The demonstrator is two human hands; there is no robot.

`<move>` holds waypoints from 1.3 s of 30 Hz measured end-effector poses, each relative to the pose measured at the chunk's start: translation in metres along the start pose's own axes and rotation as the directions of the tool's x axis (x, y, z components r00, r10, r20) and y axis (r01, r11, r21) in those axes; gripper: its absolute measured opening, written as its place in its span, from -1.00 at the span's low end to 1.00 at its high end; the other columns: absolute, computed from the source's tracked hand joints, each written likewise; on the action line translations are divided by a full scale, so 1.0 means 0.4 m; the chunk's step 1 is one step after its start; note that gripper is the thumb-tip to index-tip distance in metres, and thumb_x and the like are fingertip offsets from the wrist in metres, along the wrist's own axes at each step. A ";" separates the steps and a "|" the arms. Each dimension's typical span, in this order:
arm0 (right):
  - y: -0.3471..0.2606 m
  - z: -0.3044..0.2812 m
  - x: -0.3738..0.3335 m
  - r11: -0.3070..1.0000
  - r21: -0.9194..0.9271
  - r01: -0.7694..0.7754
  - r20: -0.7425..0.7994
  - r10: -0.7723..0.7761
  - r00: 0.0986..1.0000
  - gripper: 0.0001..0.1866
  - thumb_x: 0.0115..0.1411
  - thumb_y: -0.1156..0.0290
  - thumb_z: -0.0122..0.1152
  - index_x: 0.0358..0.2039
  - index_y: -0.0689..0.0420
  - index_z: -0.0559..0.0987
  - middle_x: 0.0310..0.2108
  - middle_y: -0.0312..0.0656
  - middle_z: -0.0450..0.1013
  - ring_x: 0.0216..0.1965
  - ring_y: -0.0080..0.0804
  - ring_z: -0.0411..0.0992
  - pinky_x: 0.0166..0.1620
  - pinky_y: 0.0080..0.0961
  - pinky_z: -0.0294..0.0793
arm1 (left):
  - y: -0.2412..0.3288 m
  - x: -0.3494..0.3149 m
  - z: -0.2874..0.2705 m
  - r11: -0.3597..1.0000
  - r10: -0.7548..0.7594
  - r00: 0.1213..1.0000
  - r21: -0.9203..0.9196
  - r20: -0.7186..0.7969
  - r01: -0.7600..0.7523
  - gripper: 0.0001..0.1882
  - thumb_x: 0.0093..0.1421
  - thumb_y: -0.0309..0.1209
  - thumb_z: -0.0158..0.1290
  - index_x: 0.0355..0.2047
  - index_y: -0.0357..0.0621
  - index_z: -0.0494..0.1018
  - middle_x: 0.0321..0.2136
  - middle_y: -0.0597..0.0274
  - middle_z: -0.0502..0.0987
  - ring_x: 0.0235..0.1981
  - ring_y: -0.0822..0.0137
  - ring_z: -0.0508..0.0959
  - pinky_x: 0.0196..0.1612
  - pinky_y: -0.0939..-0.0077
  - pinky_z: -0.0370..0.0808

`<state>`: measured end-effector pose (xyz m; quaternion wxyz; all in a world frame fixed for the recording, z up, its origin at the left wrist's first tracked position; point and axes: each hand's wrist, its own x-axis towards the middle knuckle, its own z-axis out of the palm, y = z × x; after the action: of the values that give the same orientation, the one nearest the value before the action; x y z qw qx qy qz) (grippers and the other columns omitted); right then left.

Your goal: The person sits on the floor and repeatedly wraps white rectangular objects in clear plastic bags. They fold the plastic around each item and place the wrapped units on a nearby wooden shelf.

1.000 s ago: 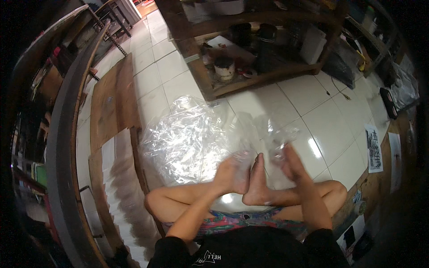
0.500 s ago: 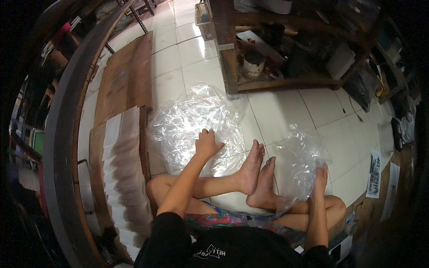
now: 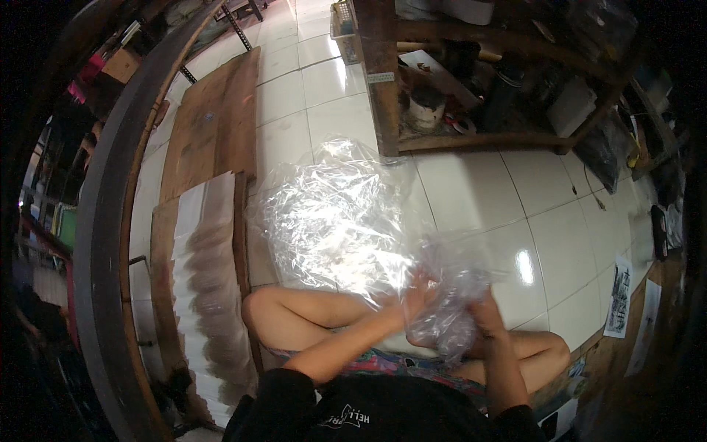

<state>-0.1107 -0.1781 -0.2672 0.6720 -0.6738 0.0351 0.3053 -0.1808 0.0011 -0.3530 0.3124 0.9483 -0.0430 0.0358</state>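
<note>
Over my lap, a crumpled clear plastic sheet [image 3: 456, 317] is bunched between my two hands. My right hand [image 3: 484, 313] grips its right side, with the fingers curled in against the plastic. On the other side my left hand [image 3: 418, 295] presses against the bundle; its fingers are blurred and partly covered by the plastic, so their grip cannot be made out. A larger heap of loose clear plastic [image 3: 331, 214] lies on the floor in front of my crossed legs, shining in the light. The feet are mostly hidden behind the hands and the bundle.
To my left, a long stack of stained white paper sheets [image 3: 206, 295] lies on brown boards [image 3: 221, 132], beside a curved dark beam [image 3: 110, 206]. A wooden shelf [image 3: 479, 140] with a paint-stained can [image 3: 426, 107] stands ahead. A plastic basket [image 3: 343, 33] sits behind its post.
My left hand has come from the large plastic heap rightward to the smaller sheet. My right hand has moved inward, and that sheet is now gathered into a tighter bundle.
</note>
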 end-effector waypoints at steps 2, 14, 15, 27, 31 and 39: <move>-0.006 0.046 0.009 0.997 -0.068 0.038 0.068 -0.033 0.997 -0.30 0.07 0.41 0.28 0.19 0.18 0.17 -0.04 -0.07 0.37 -0.08 -0.31 0.39 -0.01 -0.37 0.42 | -0.002 -0.031 0.149 0.893 0.034 0.991 -0.449 0.126 0.027 -0.47 0.26 -0.30 -0.06 0.22 -0.07 0.13 0.14 -0.14 0.16 0.14 0.08 0.23 0.19 0.28 0.22; 0.096 -0.298 -0.032 0.984 -0.167 -0.061 -0.368 -0.005 0.930 -0.18 0.01 0.44 0.36 0.24 0.19 0.14 -0.04 -0.01 0.42 -0.08 -0.22 0.45 -0.03 -0.34 0.48 | -0.279 0.204 -0.215 0.902 -0.335 0.928 0.227 -0.165 0.366 -0.47 0.07 -0.25 0.13 -0.02 -0.33 0.33 -0.08 -0.01 0.40 -0.05 -0.01 0.42 -0.05 0.14 0.43; 0.029 -0.229 -0.058 0.938 -0.345 -0.023 -0.279 -0.079 0.957 -0.13 -0.03 0.41 0.39 0.25 0.20 0.12 -0.04 0.02 0.42 -0.07 -0.17 0.45 -0.03 -0.34 0.47 | -0.304 0.209 -0.190 0.862 -0.390 0.914 0.304 -0.111 0.405 -0.56 0.10 -0.27 0.09 -0.09 -0.30 0.37 -0.11 -0.01 0.43 -0.08 -0.01 0.44 -0.08 0.13 0.45; 0.072 -0.114 -0.043 0.027 -0.981 0.192 0.191 0.294 0.937 -0.27 -0.10 0.04 0.38 0.04 0.18 0.41 -0.04 0.14 0.41 0.00 0.00 0.41 0.04 -0.22 0.39 | -0.234 0.155 -0.219 0.933 -0.277 0.955 -0.268 -0.103 0.241 -0.83 0.15 -0.50 -0.04 -0.26 -0.23 0.48 -0.31 -0.13 0.50 -0.26 -0.08 0.52 -0.24 0.16 0.45; 0.123 -0.156 -0.053 0.271 -0.916 0.296 0.326 0.075 0.942 -0.42 -0.11 0.27 0.39 -0.04 0.17 0.48 -0.06 0.18 0.41 -0.03 0.06 0.40 0.04 -0.23 0.37 | -0.145 0.093 -0.196 0.953 -0.195 0.980 -0.245 -0.051 0.177 -0.77 0.19 -0.49 -0.04 -0.13 -0.17 0.46 -0.26 -0.05 0.42 -0.23 -0.02 0.50 -0.19 0.30 0.43; 0.145 -0.190 -0.041 0.803 -0.581 0.134 0.143 -0.062 0.988 -0.19 -0.08 0.38 0.35 0.18 0.26 0.21 -0.05 0.18 0.41 0.01 0.06 0.39 0.08 -0.23 0.36 | -0.132 0.035 -0.056 0.207 -0.331 0.817 -0.808 0.473 0.552 -0.71 0.22 -0.31 0.00 -0.12 -0.21 0.47 -0.19 0.16 0.52 -0.19 0.36 0.47 -0.16 0.51 0.42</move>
<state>-0.1228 -0.2599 -0.3180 0.4460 -0.8305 -0.1354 0.3049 -0.1622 0.0558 -0.3647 0.7784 0.5715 0.1875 -0.1795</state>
